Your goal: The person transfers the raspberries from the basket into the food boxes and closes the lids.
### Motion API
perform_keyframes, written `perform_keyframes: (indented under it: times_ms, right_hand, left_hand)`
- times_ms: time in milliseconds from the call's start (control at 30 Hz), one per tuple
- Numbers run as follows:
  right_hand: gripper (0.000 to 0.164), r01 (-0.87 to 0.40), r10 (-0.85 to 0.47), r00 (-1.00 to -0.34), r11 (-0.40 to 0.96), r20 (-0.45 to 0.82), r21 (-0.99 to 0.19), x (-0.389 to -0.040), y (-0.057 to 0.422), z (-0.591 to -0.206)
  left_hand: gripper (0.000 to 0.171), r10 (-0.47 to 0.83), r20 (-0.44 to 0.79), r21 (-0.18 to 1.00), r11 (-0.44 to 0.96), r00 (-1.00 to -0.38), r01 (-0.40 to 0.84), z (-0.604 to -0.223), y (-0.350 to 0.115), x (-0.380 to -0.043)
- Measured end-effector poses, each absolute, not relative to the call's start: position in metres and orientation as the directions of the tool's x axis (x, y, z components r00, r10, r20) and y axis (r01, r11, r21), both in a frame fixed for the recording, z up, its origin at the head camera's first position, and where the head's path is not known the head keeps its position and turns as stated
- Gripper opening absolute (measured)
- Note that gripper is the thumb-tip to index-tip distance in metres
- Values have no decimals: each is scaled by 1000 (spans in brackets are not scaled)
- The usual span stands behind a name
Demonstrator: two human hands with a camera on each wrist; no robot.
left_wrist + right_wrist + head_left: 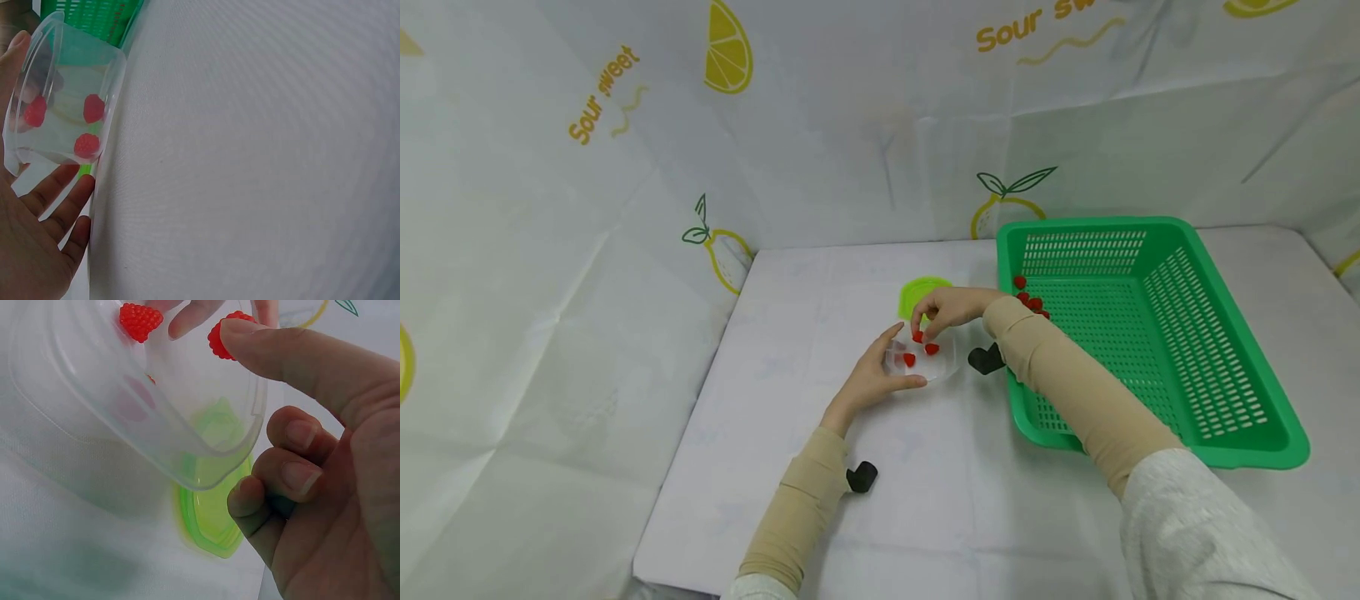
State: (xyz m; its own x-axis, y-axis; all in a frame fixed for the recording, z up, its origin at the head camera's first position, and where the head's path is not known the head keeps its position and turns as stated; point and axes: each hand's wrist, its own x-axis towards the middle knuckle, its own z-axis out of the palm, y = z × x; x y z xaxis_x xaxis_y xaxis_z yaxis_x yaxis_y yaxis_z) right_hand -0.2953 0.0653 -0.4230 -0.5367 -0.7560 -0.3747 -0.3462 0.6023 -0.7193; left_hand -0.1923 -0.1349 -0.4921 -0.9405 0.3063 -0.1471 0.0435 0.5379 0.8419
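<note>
A clear plastic container stands on the white table between both hands. My left hand holds its side, thumb at the near side and fingers round the far side. Inside, two red raspberries show through the wall in the left wrist view. Over the container's opening, my right hand pinches another raspberry between thumb and index finger, its other fingers curled. Just behind the container lies a yellow-green lid, partly covered by the right hand.
A large green basket stands to the right, under the right forearm. Several raspberries lie along its left side. A white sheet with lemon prints hangs behind and left of the table.
</note>
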Motion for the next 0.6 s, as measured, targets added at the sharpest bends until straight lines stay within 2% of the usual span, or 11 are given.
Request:
perform_keyframes:
  times_ms: [600]
  right_hand:
    - [17, -426, -758, -526, 627, -385, -653, -293, 61, -424]
  left_hand:
    - [95, 304, -140, 834, 549, -942, 53, -492, -135, -192]
